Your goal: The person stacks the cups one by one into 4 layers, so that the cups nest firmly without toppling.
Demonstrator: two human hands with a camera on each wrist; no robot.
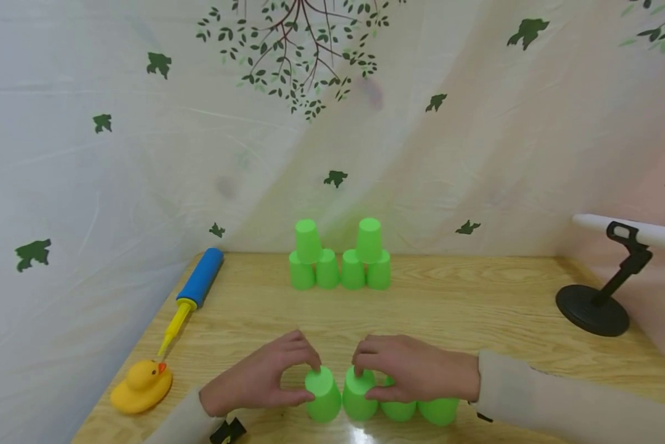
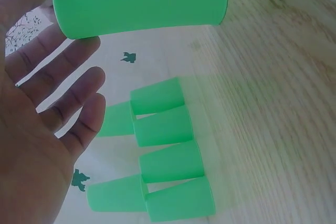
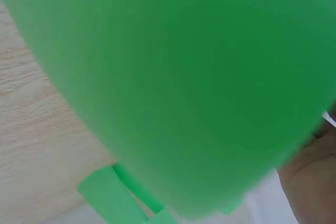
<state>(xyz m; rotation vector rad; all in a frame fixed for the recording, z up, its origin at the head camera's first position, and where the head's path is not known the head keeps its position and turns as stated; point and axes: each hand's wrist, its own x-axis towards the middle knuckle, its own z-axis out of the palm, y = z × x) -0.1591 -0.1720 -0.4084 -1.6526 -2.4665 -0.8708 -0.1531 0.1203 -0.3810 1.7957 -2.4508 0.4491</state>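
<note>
Upside-down green cups stand in a row near the table's front edge. My left hand pinches the leftmost cup near its top, thumb on the near side and fingertips at the far side. With thumb and fingers, my right hand holds the neighbouring cup in the same way. Two more cups, a third and an end cup, sit partly hidden below the right hand. In the left wrist view, the left hand has its thumb and fingertips against the cup. A blurred green cup fills most of the right wrist view.
Farther back stand two small cup stacks, a left one and a right one, each one cup atop two. At left lie a blue-and-yellow pump and a yellow rubber duck. A black stand is at right, before a patterned curtain.
</note>
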